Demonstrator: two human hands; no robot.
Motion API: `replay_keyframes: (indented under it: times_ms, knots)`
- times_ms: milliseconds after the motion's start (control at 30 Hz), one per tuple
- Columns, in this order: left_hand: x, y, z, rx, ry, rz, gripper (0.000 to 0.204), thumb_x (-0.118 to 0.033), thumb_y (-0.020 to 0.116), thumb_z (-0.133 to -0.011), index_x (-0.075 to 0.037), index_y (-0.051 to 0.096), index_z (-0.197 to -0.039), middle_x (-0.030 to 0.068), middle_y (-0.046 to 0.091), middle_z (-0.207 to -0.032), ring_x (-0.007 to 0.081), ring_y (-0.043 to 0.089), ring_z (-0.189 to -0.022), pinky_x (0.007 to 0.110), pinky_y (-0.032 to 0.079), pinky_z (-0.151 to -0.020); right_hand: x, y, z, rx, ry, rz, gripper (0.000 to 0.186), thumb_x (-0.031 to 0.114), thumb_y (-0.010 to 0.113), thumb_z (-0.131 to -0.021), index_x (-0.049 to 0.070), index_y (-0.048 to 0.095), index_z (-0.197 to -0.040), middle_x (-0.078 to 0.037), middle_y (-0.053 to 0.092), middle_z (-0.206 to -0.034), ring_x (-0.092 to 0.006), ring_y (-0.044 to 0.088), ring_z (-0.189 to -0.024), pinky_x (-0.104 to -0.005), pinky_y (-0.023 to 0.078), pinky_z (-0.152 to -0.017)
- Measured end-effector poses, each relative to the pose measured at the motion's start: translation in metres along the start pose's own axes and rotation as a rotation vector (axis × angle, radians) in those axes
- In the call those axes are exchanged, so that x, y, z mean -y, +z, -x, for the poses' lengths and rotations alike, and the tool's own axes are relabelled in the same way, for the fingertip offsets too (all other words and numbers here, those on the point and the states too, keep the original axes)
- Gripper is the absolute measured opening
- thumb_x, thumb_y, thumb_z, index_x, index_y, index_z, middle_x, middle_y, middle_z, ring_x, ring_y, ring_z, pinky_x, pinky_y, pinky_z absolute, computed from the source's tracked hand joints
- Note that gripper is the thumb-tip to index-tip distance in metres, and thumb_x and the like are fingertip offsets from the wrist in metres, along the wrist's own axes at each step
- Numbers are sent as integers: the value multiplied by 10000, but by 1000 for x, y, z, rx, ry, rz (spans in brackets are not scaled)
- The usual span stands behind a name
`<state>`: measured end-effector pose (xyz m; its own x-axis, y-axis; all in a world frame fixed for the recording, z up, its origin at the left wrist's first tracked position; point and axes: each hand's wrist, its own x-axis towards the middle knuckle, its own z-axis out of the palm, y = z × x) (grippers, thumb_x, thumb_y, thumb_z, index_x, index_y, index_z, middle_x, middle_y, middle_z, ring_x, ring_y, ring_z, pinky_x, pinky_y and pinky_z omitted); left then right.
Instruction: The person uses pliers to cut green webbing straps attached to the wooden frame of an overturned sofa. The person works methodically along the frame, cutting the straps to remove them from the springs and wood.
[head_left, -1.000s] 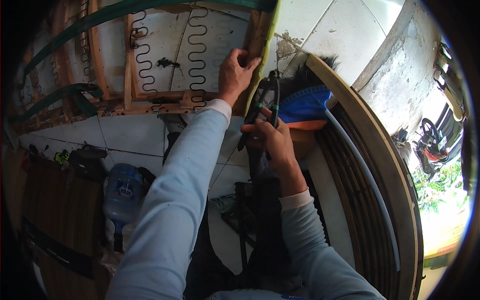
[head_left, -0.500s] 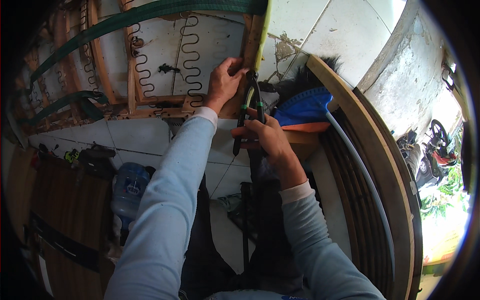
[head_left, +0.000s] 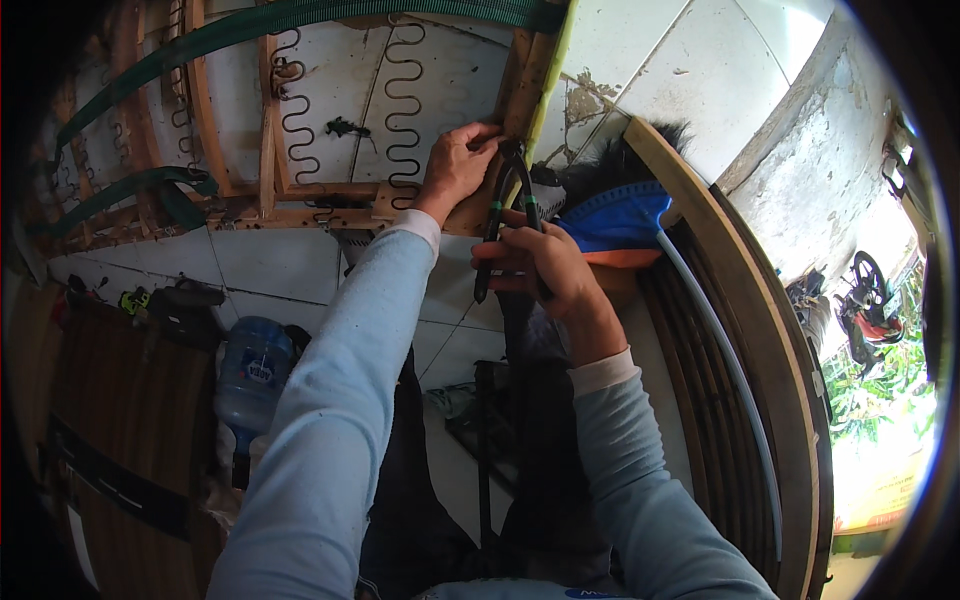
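My right hand (head_left: 560, 265) holds pincers (head_left: 527, 188) with black handles and green bands. Their jaws meet the corner of a wooden seat frame (head_left: 517, 85), beside a yellowish strip (head_left: 552, 95) along its edge. The handles stand apart, with my fingers wrapped round them. Close to the jaws, on the left, my left hand (head_left: 462, 170) rests against the wood with thumb and fingers pinched together. Whatever they pinch is too small or hidden to make out. Zigzag springs (head_left: 405, 100) and a green webbing strap (head_left: 300, 22) span the frame.
A blue and orange item (head_left: 615, 215) lies right of the pincers, next to black fluffy material (head_left: 630, 150). Long wooden slats (head_left: 735, 290) curve along the right. At the left stand a blue water bottle (head_left: 252, 375) and brown panels (head_left: 130, 400). White tiles (head_left: 270, 265) cover the floor.
The view has shifted slightly, so the frame and both hands appear a little further right. The pincers' handles look slightly wider apart, with the jaws still at the same corner.
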<state>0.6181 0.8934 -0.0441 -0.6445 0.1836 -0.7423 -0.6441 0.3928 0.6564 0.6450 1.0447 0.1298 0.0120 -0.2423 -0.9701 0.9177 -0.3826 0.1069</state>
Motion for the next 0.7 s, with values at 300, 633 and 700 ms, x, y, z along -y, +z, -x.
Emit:
replay_keyframes:
  times_ms: [300, 633, 700]
  knots:
    - [-13, 13, 32, -2, -328, 152, 371, -387, 671, -1048, -33, 725, -1149, 36, 749, -971, 133, 707, -834, 293, 585, -719, 29, 3, -3, 46, 76, -105, 421, 170, 504, -1058, -22, 499, -1432, -202, 754, -1150, -358, 728, -1112, -507, 599, -956]
    - [-48, -8, 41, 196, -538, 777, 367, -357, 561, -1086, -31, 711, -1008, 64, 718, -911, 157, 686, -706, 307, 558, -629, 38, 16, -26, 56, 2, -219, 142, 125, 562, -1054, -9, 587, -1092, -85, 652, -898, -257, 712, -862, -451, 618, -750]
    - [-23, -1, 37, 216, -489, 709, 362, -359, 567, -1083, -36, 715, -1014, 55, 716, -887, 141, 678, -700, 295, 551, -606, 34, 18, -25, 37, -19, -156, 162, 155, 570, -1062, 1, 610, -1092, -97, 670, -899, -242, 709, -812, -411, 601, -710]
